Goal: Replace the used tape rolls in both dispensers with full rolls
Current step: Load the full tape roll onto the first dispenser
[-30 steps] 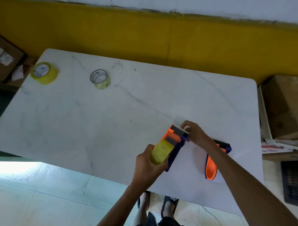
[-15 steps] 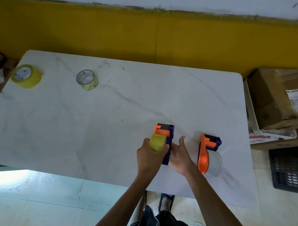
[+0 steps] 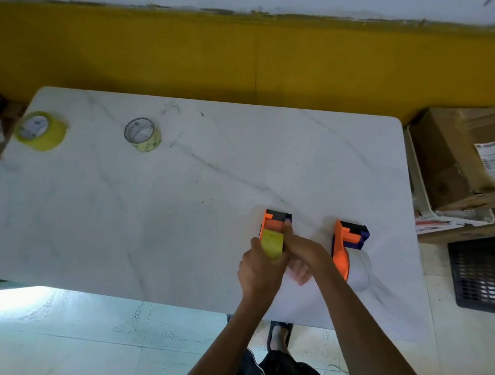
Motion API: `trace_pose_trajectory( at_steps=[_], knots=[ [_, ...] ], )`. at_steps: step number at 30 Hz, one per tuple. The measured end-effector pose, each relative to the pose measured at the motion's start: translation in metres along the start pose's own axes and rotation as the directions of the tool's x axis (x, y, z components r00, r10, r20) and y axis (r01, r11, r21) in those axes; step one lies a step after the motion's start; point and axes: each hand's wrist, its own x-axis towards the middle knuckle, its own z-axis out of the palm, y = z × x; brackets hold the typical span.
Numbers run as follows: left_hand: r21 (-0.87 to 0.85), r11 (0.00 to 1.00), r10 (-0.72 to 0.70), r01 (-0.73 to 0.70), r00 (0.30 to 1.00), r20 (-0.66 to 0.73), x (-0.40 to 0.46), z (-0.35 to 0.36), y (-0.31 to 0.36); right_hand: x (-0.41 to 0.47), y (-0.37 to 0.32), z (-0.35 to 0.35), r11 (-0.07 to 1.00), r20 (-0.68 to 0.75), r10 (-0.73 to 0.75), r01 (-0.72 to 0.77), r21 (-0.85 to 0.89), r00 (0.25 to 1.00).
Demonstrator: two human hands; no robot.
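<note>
An orange and dark blue tape dispenser [image 3: 276, 222] with a full yellow roll [image 3: 271, 243] in it stands on the white table [image 3: 183, 198] near its front edge. My left hand [image 3: 261, 268] grips the roll end from the left. My right hand [image 3: 301, 250] presses on the dispenser's right side, thumb along its top. A second orange and blue dispenser [image 3: 347, 242] lies just to the right, untouched, with a clear, nearly used roll [image 3: 359, 270]. A full yellow roll [image 3: 40, 131] sits at the far left corner. A thin, used roll [image 3: 143, 134] lies right of it.
Cardboard boxes [image 3: 463, 157] in a white tray stand off the table's right edge, with a black crate [image 3: 481, 271] on the floor below them. A yellow wall [image 3: 246, 59] runs behind the table. My feet show under the front edge.
My right hand has left the dispenser's far end, drawn back, and now presses on its right side. The dispenser has been set down more upright on the table. My left hand has kept its grip.
</note>
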Motion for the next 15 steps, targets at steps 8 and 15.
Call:
trace_pose_trajectory(
  at_steps=[8, 15],
  knots=[
    [0.087, 0.996, 0.009, -0.010, 1.000, 0.015, 0.004, 0.006, -0.006, -0.008, 0.014, 0.000, 0.972, -0.357, -0.234, 0.230, -0.055, 0.904],
    [0.036, 0.999, 0.007, -0.007, 1.000, -0.001, 0.003, 0.007, -0.009, -0.026, 0.014, 0.004, 0.907, -0.460, -0.412, 0.401, -0.127, 0.786]
  ],
)
